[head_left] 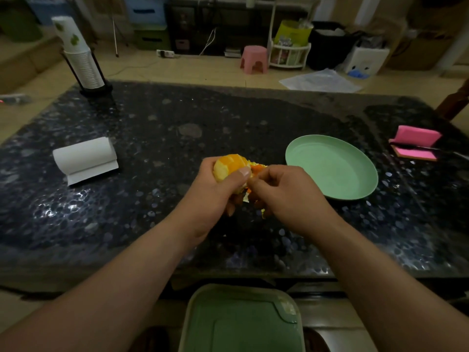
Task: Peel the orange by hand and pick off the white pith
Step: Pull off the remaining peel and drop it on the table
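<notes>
A partly peeled orange [229,165] is held above the dark speckled table [152,199], its bare segments showing on top. My left hand [215,191] grips it from the left, thumb across its front. My right hand [284,196] is curled right beside the fruit and pinches a strip of orange peel [256,168] that still hangs from it. More peel shows below between the two hands. The underside of the orange is hidden by my fingers.
A pale green plate [355,184] lies just right of my hands. A paper towel roll [85,158] lies at left, a cup stack in a holder [81,59] at the far left, pink sponges [416,143] at right. A green bin lid [241,323] sits below the table's near edge.
</notes>
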`<state>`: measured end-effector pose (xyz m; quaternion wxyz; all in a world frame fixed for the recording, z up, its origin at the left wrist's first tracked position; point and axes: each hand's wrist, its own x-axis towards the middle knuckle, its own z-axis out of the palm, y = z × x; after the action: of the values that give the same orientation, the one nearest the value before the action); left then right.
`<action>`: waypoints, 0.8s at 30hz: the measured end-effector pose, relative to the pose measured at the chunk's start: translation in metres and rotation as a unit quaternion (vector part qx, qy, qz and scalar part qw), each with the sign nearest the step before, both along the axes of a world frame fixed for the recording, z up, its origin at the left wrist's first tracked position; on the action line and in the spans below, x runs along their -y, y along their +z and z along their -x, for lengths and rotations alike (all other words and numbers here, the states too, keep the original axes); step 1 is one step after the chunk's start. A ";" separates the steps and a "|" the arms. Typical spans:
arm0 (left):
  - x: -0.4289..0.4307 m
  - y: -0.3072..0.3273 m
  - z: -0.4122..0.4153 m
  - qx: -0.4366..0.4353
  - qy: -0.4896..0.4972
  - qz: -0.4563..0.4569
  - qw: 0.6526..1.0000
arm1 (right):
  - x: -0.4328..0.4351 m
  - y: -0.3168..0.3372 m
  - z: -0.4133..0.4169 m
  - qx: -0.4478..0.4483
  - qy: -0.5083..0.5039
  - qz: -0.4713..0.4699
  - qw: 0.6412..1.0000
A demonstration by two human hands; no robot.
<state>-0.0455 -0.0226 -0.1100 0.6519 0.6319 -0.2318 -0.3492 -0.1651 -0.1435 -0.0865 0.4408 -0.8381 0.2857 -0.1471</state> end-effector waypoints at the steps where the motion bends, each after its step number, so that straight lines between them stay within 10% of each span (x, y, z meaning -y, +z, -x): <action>1: -0.001 -0.001 0.001 0.034 0.001 -0.008 0.999 | -0.001 0.000 0.000 -0.003 -0.002 0.015 1.000; 8: -0.003 0.000 0.003 0.137 0.003 -0.012 0.990 | -0.003 0.000 0.001 0.050 -0.033 -0.009 0.998; 24: -0.006 0.009 -0.001 -0.117 -0.054 0.088 0.988 | 0.003 0.001 0.006 0.127 0.025 -0.077 0.989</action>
<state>-0.0443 -0.0168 -0.1014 0.7074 0.5136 -0.2179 -0.4339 -0.1708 -0.1460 -0.0855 0.5400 -0.7832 0.2170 -0.2188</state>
